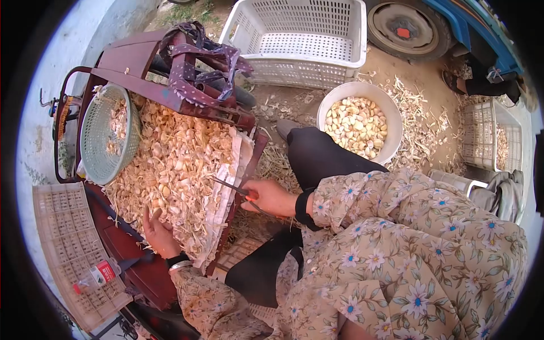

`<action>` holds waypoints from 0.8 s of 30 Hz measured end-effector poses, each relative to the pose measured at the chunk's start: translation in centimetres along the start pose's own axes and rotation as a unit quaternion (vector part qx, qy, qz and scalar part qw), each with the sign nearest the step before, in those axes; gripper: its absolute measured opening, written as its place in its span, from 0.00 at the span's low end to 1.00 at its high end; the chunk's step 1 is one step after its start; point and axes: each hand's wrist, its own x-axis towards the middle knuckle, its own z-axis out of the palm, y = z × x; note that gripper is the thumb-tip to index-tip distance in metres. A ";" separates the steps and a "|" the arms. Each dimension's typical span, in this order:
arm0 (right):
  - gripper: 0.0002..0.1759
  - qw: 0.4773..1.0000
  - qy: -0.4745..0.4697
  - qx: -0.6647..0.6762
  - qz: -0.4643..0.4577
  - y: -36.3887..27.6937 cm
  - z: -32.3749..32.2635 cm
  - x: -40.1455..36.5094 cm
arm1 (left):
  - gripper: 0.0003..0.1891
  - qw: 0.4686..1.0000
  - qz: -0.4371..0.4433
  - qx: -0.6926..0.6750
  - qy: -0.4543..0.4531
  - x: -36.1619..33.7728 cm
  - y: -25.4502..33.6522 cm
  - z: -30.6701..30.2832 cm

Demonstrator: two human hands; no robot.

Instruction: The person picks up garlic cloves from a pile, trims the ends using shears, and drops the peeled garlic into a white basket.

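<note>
My right hand (271, 198) is closed around a pair of scissors (231, 186) with dark blades and orange on the handle. The blades point left, over the edge of a heap of garlic cloves and skins (175, 164). At the near side of this heap, my left hand (161, 234) has its index finger and thumb apart, and I see nothing held between them. The garlic lies on a white sheet (222, 212) in the bed of a dark red cart (127, 68). To the right of my knee, a white bucket (395, 126) holds peeled cloves.
A green plastic basket (93, 136) rests on the heap's left side. Behind stands a white crate (294, 71). A bottle with a red label (101, 276) lies on a crate (62, 221) at left. Skins litter the ground; another person's foot (453, 83) is at upper right.
</note>
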 end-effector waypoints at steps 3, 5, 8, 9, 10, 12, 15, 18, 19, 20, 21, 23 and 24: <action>0.21 1.000 0.015 0.006 0.003 0.1 0.6 -0.1 | 0.22 0.998 -0.008 0.018 -0.058 1.2 0.3 0.8; 0.21 1.000 -0.005 0.013 0.028 -0.7 0.1 -0.3 | 0.21 0.990 0.017 0.105 -0.096 3.4 -1.3 0.6; 0.21 1.000 -0.015 0.004 0.010 -0.7 0.1 -0.3 | 0.19 0.960 0.035 0.257 -0.105 7.1 -4.0 1.1; 0.20 1.000 -0.013 0.009 0.011 -0.9 0.2 -0.4 | 0.18 0.937 0.048 0.330 -0.105 7.7 -4.1 1.4; 0.20 1.000 -0.013 0.017 0.013 -1.0 0.1 -0.3 | 0.18 0.907 0.058 0.404 -0.105 8.4 -4.7 1.6; 0.20 1.000 -0.014 0.025 0.011 -1.1 0.3 -0.2 | 0.16 0.857 0.167 0.475 -0.109 8.5 -4.9 2.1; 0.19 0.999 -0.014 0.029 0.007 -0.8 0.4 -0.2 | 0.14 0.783 0.140 0.598 -0.102 7.5 -3.6 4.3; 0.19 0.999 -0.014 0.035 0.012 -0.7 0.5 -0.2 | 0.16 0.801 0.201 0.560 -0.069 7.6 -4.6 4.0; 0.18 0.999 -0.012 0.041 0.017 -0.9 0.3 -0.3 | 0.16 0.837 0.182 0.511 -0.072 8.0 -5.2 3.4; 0.18 0.999 -0.008 0.047 0.024 -0.9 0.2 -0.3 | 0.17 0.870 0.161 0.460 -0.075 8.2 -5.2 2.7; 0.18 0.998 -0.009 0.048 0.026 -0.9 0.2 -0.4 | 0.17 0.899 0.141 0.406 -0.078 8.1 -5.4 2.2; 0.19 0.998 -0.012 0.048 0.029 -0.9 0.1 -0.5 | 0.18 0.979 0.024 0.197 -0.036 6.3 -4.1 1.4; 0.19 0.998 -0.008 0.058 0.027 -1.0 0.1 -0.6 | 0.19 0.995 -0.035 0.087 -0.014 5.4 -3.4 1.1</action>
